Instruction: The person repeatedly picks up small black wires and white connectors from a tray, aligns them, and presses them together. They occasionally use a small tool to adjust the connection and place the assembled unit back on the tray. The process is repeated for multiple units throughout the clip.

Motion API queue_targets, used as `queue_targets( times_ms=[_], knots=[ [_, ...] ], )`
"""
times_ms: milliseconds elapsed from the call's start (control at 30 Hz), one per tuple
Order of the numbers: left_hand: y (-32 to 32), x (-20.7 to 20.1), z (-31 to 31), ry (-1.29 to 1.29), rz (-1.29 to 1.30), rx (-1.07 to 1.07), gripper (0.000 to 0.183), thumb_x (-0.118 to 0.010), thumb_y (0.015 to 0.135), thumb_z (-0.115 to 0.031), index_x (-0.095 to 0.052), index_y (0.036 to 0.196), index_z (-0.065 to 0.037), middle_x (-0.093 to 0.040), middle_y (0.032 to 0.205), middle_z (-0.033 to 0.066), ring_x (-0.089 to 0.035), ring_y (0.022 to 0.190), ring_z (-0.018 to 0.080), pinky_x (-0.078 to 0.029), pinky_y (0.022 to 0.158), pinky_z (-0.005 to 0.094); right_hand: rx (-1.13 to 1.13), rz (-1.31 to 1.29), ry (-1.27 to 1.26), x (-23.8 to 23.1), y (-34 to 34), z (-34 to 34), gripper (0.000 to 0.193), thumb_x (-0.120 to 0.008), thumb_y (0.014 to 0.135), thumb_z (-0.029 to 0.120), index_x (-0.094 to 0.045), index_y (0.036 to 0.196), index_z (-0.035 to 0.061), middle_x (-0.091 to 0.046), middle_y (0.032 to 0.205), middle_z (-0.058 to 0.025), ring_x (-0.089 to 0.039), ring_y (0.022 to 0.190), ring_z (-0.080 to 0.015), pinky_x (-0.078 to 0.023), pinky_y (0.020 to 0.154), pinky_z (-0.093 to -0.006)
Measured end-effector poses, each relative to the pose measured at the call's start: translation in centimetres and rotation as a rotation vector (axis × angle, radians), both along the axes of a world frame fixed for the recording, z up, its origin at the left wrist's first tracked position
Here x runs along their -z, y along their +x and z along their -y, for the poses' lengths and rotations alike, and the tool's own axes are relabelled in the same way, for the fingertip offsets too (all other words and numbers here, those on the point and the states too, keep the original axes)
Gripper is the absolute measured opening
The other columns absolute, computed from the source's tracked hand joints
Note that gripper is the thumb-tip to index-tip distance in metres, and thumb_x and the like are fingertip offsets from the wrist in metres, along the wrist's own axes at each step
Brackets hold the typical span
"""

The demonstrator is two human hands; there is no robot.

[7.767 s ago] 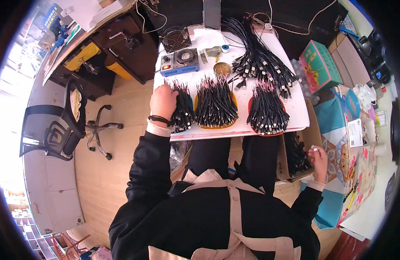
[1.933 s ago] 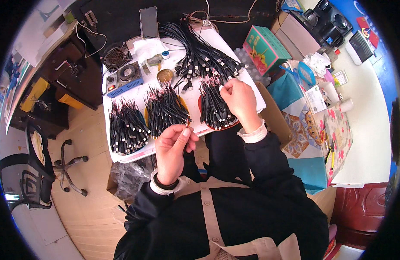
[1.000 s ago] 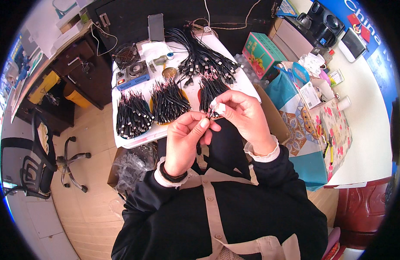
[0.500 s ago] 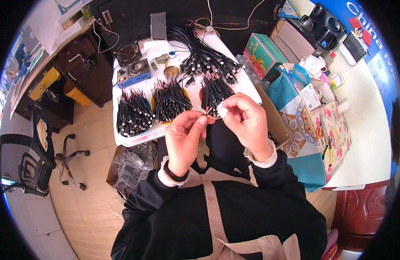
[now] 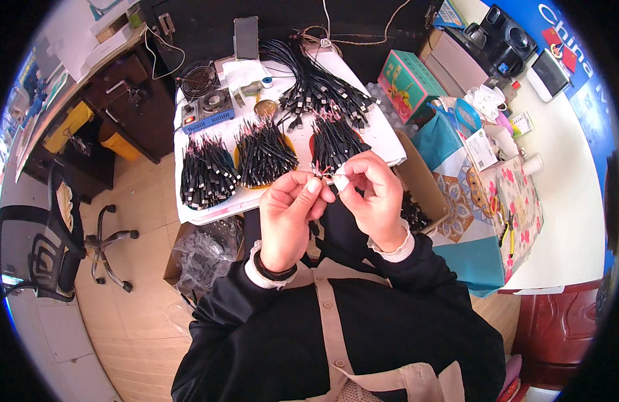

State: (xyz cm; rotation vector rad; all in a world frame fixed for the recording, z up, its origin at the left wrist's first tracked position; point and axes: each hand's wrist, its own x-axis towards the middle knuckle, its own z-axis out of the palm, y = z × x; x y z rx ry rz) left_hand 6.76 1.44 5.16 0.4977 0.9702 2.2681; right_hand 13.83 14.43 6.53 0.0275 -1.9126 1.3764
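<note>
My left hand [image 5: 291, 213] and my right hand [image 5: 371, 194] are raised close together above my lap, fingertips pinching a short black cable with thin coloured wire ends [image 5: 325, 173]. Just beyond the hands, on the small white table [image 5: 212, 208], lie three fanned bundles of black cables: a left bundle [image 5: 203, 171], a middle bundle [image 5: 264, 150] and a right bundle [image 5: 334, 141]. A larger heap of black cables with plugs [image 5: 316, 90] lies at the table's far side.
A blue-fronted soldering unit [image 5: 208, 110] and a small fan [image 5: 195, 74] stand at the table's back left. A cardboard box of cables [image 5: 419, 194] sits at my right, a plastic bag [image 5: 205, 248] under the table, an office chair [image 5: 48, 248] at left, a cluttered side table [image 5: 497, 174] at right.
My hands left the table's bundles, rose toward my chest and came together on one cable. In the last half second they have only shifted slightly, fingers working the wire ends.
</note>
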Motion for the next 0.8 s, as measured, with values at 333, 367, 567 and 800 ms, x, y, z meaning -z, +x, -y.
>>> queue_targets(
  times_ms=[333,367,567,800],
  knots=[
    [-0.5,0.7,1.3,-0.035,-0.032,-0.039,0.006,-0.054,0.096,-0.008,-0.059,0.095,-0.004,-0.054,0.071,0.0020,-0.037,0.056,0.0071,-0.029,0.052,0.0219,-0.113,0.397,-0.285,4.8,2.0,-2.1,0.008,-0.066,0.089,0.003,-0.062,0.095,-0.0004,-0.061,0.089,0.0009,-0.055,0.081,-0.0045,-0.046,0.071,-0.0201],
    [-0.7,0.9,1.4,-0.043,-0.042,-0.041,0.006,-0.054,0.097,-0.008,-0.059,0.095,-0.004,-0.054,0.071,0.0019,-0.036,0.056,0.0070,-0.029,0.052,0.0219,-0.058,0.415,-0.281,5.3,2.1,-3.0,0.009,-0.066,0.089,0.003,-0.063,0.096,-0.0005,-0.062,0.088,0.0009,-0.056,0.080,-0.0041,-0.047,0.070,-0.0202],
    [-1.9,2.9,2.6,-0.074,-0.041,-0.147,0.006,-0.055,0.096,-0.006,-0.058,0.095,-0.002,-0.056,0.074,0.0037,-0.042,0.059,0.0070,-0.030,0.051,0.0208,0.317,0.579,0.042,6.9,4.6,-10.7,0.017,-0.066,0.088,0.014,-0.065,0.088,-0.0031,-0.065,0.071,-0.0080,-0.059,0.065,-0.0104,-0.047,0.061,-0.0270],
    [-2.5,4.0,2.5,-0.188,-0.139,-0.222,0.007,-0.054,0.097,-0.009,-0.055,0.098,-0.002,-0.047,0.072,-0.0016,-0.035,0.057,0.0045,-0.026,0.050,0.0206,0.873,0.556,0.270,12.1,13.1,-18.9,0.014,-0.063,0.082,0.013,-0.064,0.089,0.0003,-0.063,0.083,-0.0204,-0.062,0.078,-0.0377,-0.049,0.070,-0.0434]
  ],
)
